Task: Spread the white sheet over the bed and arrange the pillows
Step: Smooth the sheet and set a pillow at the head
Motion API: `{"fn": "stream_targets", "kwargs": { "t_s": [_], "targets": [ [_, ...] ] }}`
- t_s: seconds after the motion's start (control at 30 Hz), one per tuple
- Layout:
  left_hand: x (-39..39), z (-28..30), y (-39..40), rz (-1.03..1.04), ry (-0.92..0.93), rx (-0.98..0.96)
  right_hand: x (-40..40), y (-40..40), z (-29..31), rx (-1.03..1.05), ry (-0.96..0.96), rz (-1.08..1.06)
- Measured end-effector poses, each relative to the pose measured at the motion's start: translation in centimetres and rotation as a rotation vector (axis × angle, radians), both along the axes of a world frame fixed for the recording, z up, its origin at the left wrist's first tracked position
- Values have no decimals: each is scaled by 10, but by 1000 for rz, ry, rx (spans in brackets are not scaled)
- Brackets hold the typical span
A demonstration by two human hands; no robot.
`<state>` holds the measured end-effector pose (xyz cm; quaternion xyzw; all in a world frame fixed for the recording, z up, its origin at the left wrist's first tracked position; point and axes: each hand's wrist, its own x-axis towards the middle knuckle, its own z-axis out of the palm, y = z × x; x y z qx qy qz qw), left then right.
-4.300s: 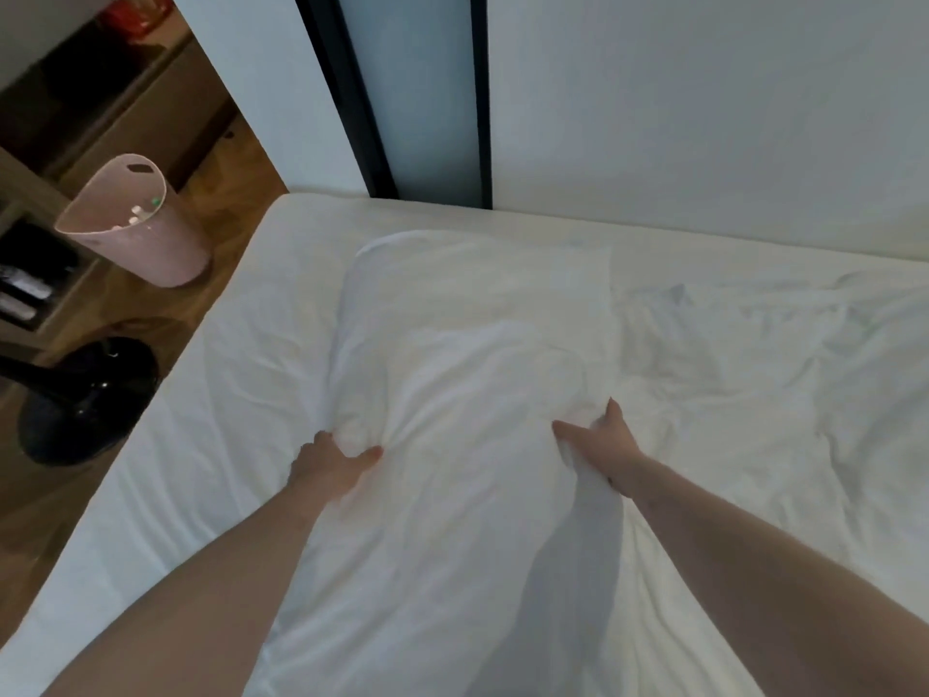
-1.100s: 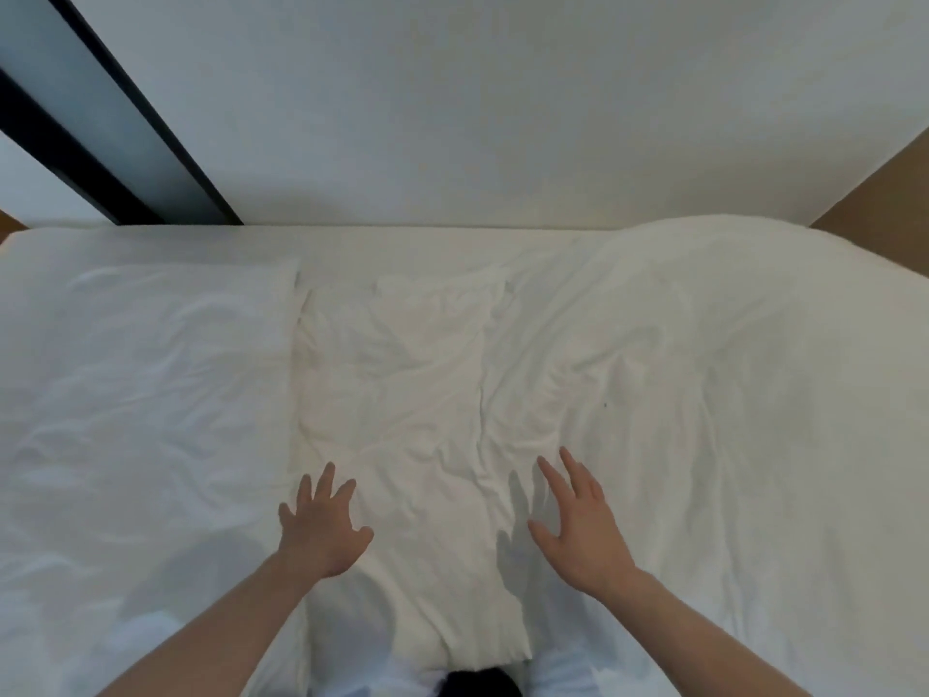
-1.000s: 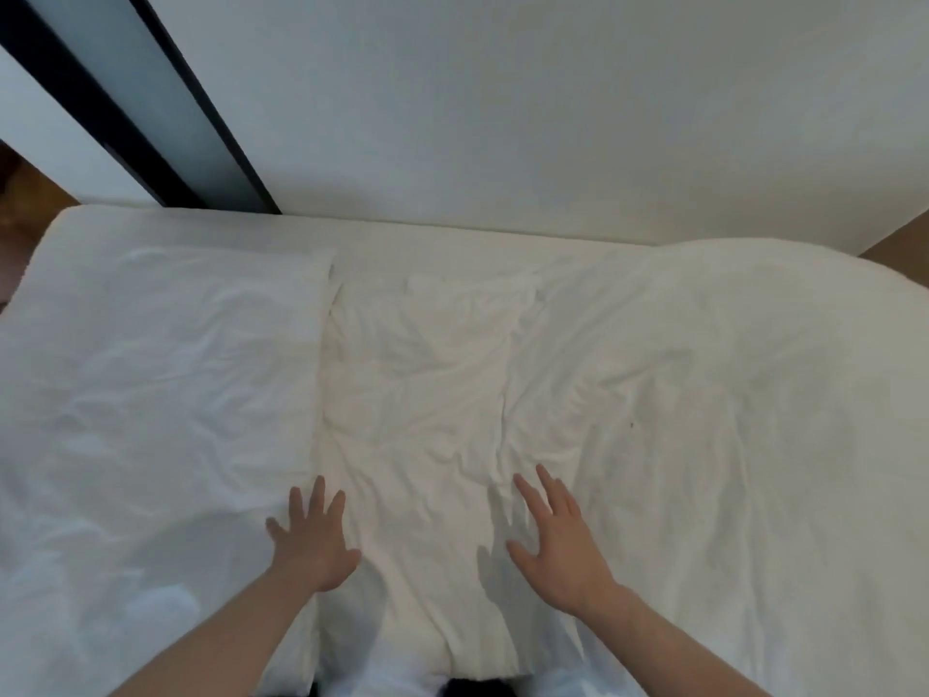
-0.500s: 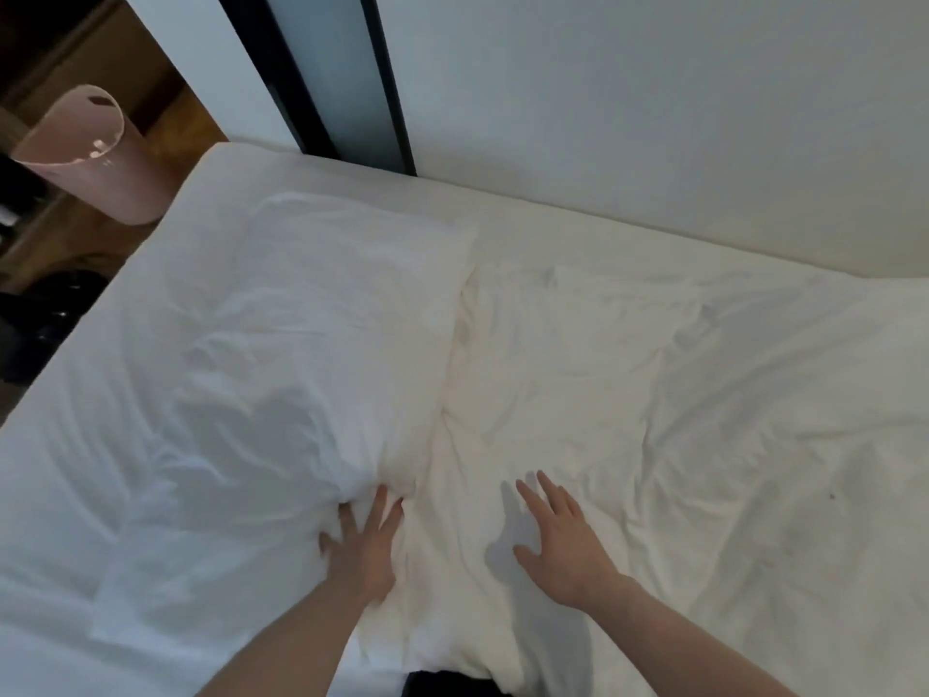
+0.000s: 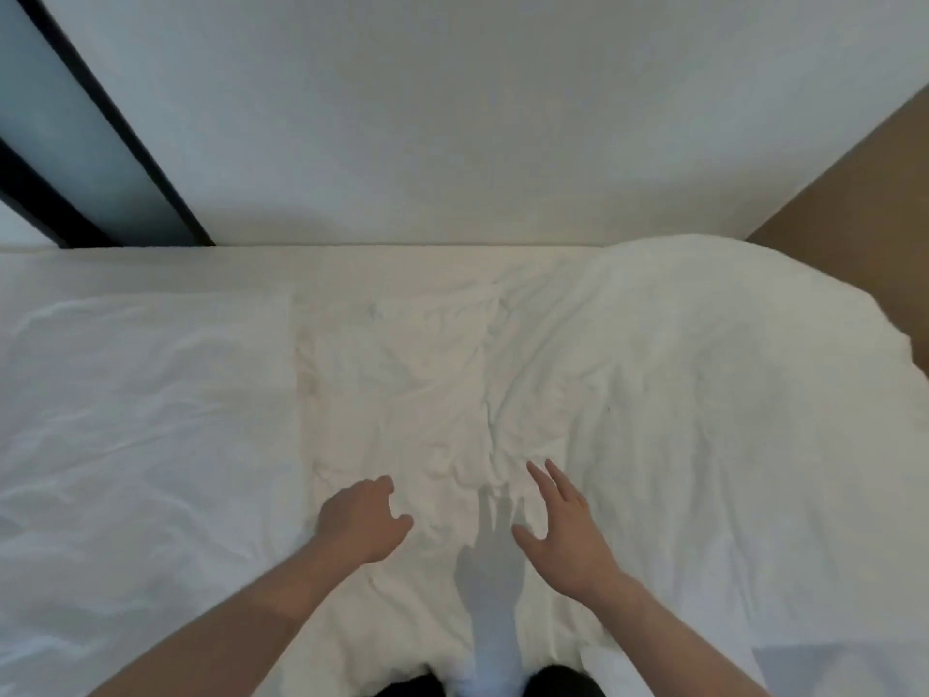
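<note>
Since half a second ago, left hand [image 5: 359, 520] has curled loosely, empty; right hand [image 5: 565, 525] stays spread, both at the near end of the crumpled white pillow [image 5: 397, 394], running up-frame.

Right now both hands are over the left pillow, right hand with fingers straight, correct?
Not quite. The head view shows the left hand and right hand over the middle pillow, not the left pillow. The right hand's fingers are straight.
</note>
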<state>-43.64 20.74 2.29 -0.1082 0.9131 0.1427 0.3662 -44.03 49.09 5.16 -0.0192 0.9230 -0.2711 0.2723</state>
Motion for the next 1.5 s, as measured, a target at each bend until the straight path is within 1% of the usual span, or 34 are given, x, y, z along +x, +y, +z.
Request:
{"fn": "stream_targets", "kwargs": {
  "t_s": [0.03,0.1,0.2,0.3,0.43,0.6,0.7,0.77,0.83,0.93,1.07,1.13,1.23,1.3,1.37,1.43,1.47,1.5],
  "targets": [
    [-12,13,19,-13,81,52,1,17,12,4,23,-67],
    [-29,40,56,-50,176,176,2,52,36,8,76,-188],
    [-41,66,110,-171,246,310,1,110,68,13,156,-349],
    [-47,77,155,-222,280,398,-5,166,90,20,214,-470],
    [-57,82,215,-225,315,438,-25,254,97,65,247,-563],
    [-60,81,287,-160,283,430,-64,377,79,220,253,-599],
    [-65,81,334,-124,267,434,-84,438,70,323,179,-632],
    [-69,82,366,-119,256,438,-90,470,67,346,100,-676],
    [-73,83,394,-138,251,432,-92,493,62,311,12,-751],
    [-76,85,427,-162,236,426,-95,521,54,173,-112,-866],
    [-80,88,450,-160,229,432,-98,538,55,29,-224,-839],
    [-78,87,456,-151,208,430,-99,547,56,17,-273,-830],
    [-71,84,458,-173,184,425,-96,567,43,102,-330,-900],
    [-68,83,457,-195,180,419,-88,575,27,60,-366,-1031],
    [-65,82,454,-200,188,422,-78,574,17,49,-314,-1207],
    [-63,82,450,-205,197,431,-61,574,12,83,-240,-1360],
    [-63,82,448,-212,198,433,-50,579,3,40,-225,-1447],
    [-63,83,447,-219,198,433,-41,587,-9,-63,-214,-1545]
  ]
}}
